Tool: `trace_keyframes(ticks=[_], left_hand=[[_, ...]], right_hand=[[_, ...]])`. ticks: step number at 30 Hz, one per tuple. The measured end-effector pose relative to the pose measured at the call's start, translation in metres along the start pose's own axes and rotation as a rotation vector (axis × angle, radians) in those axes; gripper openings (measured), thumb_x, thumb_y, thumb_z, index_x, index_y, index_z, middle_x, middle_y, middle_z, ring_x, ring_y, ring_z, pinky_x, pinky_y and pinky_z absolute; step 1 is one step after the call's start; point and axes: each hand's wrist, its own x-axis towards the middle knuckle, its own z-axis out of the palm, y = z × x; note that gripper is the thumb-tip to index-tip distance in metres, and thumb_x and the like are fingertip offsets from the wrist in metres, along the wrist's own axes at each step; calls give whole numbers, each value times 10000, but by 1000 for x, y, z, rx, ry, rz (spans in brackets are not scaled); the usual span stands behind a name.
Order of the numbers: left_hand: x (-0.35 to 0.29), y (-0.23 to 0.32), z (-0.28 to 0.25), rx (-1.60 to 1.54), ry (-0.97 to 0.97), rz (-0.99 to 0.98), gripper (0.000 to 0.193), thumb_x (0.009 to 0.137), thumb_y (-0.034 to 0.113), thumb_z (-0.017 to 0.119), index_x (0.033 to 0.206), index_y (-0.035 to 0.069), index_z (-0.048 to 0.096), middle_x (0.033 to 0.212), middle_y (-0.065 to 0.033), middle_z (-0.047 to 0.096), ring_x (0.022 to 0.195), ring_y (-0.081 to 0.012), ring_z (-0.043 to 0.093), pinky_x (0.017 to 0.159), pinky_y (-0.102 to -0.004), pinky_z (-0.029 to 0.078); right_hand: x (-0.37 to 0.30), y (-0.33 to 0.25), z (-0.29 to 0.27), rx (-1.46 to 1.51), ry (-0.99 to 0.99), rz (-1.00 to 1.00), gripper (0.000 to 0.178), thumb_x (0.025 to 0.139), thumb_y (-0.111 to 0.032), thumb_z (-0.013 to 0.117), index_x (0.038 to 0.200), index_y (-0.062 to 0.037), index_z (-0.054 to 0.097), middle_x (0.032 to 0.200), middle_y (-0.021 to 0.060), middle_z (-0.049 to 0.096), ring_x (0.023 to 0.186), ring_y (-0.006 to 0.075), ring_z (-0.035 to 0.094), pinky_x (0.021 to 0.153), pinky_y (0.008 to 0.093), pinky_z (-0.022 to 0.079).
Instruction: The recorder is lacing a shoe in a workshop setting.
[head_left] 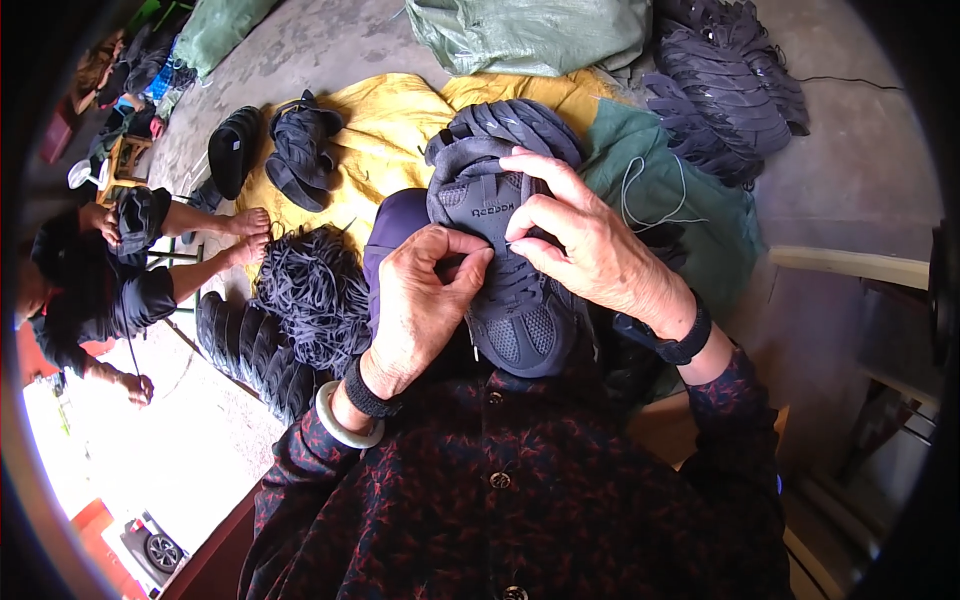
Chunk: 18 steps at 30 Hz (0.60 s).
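Presently your left hand (420, 300) pinches the lace (500, 262) closed; your right hand (590, 245) grips the dark shoe (505, 270). Lower eyelets look laced, upper ones remain.

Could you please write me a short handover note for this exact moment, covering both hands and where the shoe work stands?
Left hand: grip pinching a dark lace at the shoe's lacing, on its left side.
Right hand: fingers over the tongue and lacing from the right, steadying the shoe and working the lace.
Dark grey shoe: on the lap, toe toward the body, heel away.
Supplies: bundle of dark laces on the ground at left; row of shoes beside it; stacked shoe uppers at upper right.
Done: lace crosses several eyelets near the toe.
Left: the upper eyelets look unfinished; I cannot tell how many.
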Motion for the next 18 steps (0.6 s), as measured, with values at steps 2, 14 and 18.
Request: trace_keyframes(ticks=[2,14,18], left_hand=[[1,0,0,16,12,28,80,909,47,771,959,4,727,877,-48,708,774,-87,665,714,-256,559],[-1,2,-11,60,-54,77,102,925,73,744,992,2,714,851,-72,693,767,-132,669,702,-291,545],[0,0,-8,47,-49,74,105,921,70,744,993,0,714,843,-72,692,758,-129,668,689,-291,542]], right_hand=[[0,-2,1,20,0,24,169,841,34,716,954,-54,627,1462,195,491,1287,362,563,1002,431,515],[-35,10,-26,931,342,425,152,1076,-166,564,1134,-28,591,1132,111,669,877,159,685,871,346,588],[-41,9,9,1042,328,503,282,1087,-227,565,1273,-17,600,1109,98,670,873,138,661,853,335,574]])
